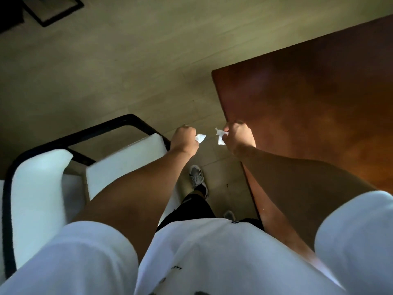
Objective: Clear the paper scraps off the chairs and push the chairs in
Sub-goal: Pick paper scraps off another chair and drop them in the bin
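My left hand (184, 139) is closed around a small white paper scrap (200, 138) that pokes out of the fist. My right hand (239, 137) grips another white paper scrap (221, 137), which sticks out to the left. Both fists hang over the floor gap between a chair and a table, a short distance apart. The chair (125, 160) stands at the lower left, with white cushions and a black metal frame (89, 133). My left forearm crosses over its seat. No scraps show on the visible part of the seat.
A dark brown wooden table (308, 103) fills the right side, its corner just beyond my right hand. Pale wood floor (127, 71) lies ahead. My shoes (196, 177) stand between chair and table. A dark-bordered rug (49, 9) lies at the top left.
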